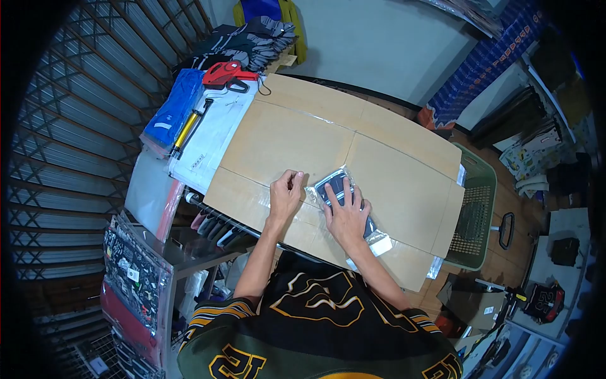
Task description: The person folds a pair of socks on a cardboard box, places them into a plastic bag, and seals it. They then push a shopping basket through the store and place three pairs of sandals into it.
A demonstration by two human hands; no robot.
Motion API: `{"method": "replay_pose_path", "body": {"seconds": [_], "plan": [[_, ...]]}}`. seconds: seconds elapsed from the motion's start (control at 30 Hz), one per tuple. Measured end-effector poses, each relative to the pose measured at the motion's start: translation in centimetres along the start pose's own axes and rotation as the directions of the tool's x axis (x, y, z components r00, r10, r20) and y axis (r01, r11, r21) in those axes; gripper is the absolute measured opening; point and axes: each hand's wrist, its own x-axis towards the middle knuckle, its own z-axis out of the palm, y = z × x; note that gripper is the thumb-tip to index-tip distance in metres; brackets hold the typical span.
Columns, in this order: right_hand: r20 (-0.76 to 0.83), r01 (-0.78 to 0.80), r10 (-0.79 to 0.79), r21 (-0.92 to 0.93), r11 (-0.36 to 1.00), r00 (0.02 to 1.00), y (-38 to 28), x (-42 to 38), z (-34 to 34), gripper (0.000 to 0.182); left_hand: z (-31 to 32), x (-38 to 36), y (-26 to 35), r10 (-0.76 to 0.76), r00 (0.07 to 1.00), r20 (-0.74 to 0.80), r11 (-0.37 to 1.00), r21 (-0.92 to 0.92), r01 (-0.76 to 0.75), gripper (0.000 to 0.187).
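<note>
The right hand (348,221) lies palm down, fingers spread, over a clear-wrapped dark packet (335,181); this contact probably holds the packet flat and stops it sliding. The left hand (287,192) is positioned just beyond the packet's left end, fingers curled toward the thumb; whether they pinch any film cannot be told. The packet rests on the near half of the cardboard sheet (404,170), which presumably serves as a smooth, level support.

Beyond the sheet's left edge: white sheeting (208,136), carrying a yellow-and-black tool (187,131), a blue packet (172,114) and a red handheld tool (221,74). These items would obstruct movement off that edge. Close against the sheet's right edge, a green basket (485,215) restricts access from that side.
</note>
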Motion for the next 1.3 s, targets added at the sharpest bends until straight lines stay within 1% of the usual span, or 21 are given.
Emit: {"method": "replay_pose_path", "body": {"seconds": [0.1,0.2,0.3,0.4,0.5,0.53,0.63,0.67,0.77,0.8,0.9,0.93,1.03,1.07,1.17,1.2,1.23,1.3], "plan": [[0.008,0.001,-0.001,0.0,1.0,1.0,-0.1,0.0,-0.2,0.056,-0.1,0.0,0.1,-0.013,1.0,0.012,1.0,0.009,0.013,0.027],[0.011,-0.001,0.001,-0.005,1.0,1.0,-0.2,0.0,-0.2,0.056,0.5,-0.1,-0.5,-0.002,0.999,-0.032,0.997,-0.073,0.0,0.026],[0.007,0.001,0.0,-0.007,1.0,1.0,-0.2,0.1,-0.1,0.056,0.8,-0.2,-0.2,0.002,0.998,-0.055,0.995,-0.097,-0.008,0.02],[0.009,-0.002,0.002,-0.004,1.0,1.0,-0.3,0.1,-0.1,0.056,1.4,-0.8,1.0,0.026,0.998,-0.054,0.998,-0.057,-0.029,0.018],[-0.008,-0.001,0.001,-0.014,1.0,1.0,-0.2,0.1,0.2,0.057,2.3,-0.9,1.4,0.103,0.995,0.002,0.995,-0.017,-0.103,0.016],[-0.01,0.0,0.0,-0.012,1.0,1.0,-0.2,0.0,0.2,0.057,2.4,-0.8,1.4,0.121,0.991,0.063,0.992,0.031,-0.123,0.019],[-0.023,0.009,-0.009,-0.012,1.0,1.0,-0.3,-0.1,0.3,0.056,3.1,-0.7,1.0,0.307,0.951,0.033,0.938,0.162,-0.308,0.022],[-0.029,0.015,-0.016,-0.012,1.0,0.999,-0.2,-0.1,0.4,0.056,3.1,-0.7,0.9,0.256,0.965,0.057,0.956,0.133,-0.261,0.027],[-0.056,0.032,-0.033,-0.005,0.999,0.998,0.0,-0.3,0.7,0.056,2.5,-0.3,0.4,0.157,0.974,0.162,0.973,0.147,-0.181,0.029],[-0.06,0.042,-0.042,-0.006,0.999,0.997,-0.1,-0.4,0.6,0.06,2.3,-0.1,0.3,0.131,0.973,0.191,0.981,0.115,-0.154,0.03],[-0.065,0.137,-0.133,0.061,0.989,0.989,0.0,-1.1,-0.3,0.065,1.3,-0.8,0.4,0.079,0.97,0.231,0.986,0.127,-0.111,0.034],[-0.051,0.17,-0.165,0.098,0.981,0.985,-0.2,-1.3,-0.9,0.073,0.2,-1.5,1.2,-0.015,0.953,0.302,0.998,0.058,-0.003,0.034],[-0.053,0.252,-0.248,0.307,0.918,0.967,-0.6,-2.1,-1.7,0.079,-2.1,-3.2,-0.2,-0.09,0.923,0.375,0.996,0.055,0.074,0.03],[-0.03,0.267,-0.275,0.36,0.894,0.961,-0.9,-2.4,-2.1,0.088,-2.9,-4.0,-0.7,-0.093,0.915,0.392,0.993,-0.034,0.116,0.028],[-0.027,0.297,-0.328,0.498,0.815,0.944,-3.0,-4.0,-1.9,0.093,-4.9,-8.0,-3.8,-0.148,0.927,0.345,0.923,-0.288,0.254,0.035],[-0.028,0.329,-0.364,0.498,0.802,0.931,-3.9,-4.4,-2.0,0.098,-6.0,-9.7,-4.1,-0.147,0.942,0.301,0.923,-0.3,0.24,0.037],[-0.017,0.336,-0.39,0.544,0.769,0.921,-4.9,-4.8,-2.1,0.099,-6.8,-11.5,-4.8,-0.164,0.952,0.257,0.897,-0.363,0.253,0.033],[0.008,0.346,-0.453,0.634,0.691,0.891,-7.1,-5.5,-2.3,0.1,-9.6,-15.4,-5.5,-0.224,0.952,0.21,0.874,-0.39,0.291,0.028]]}}
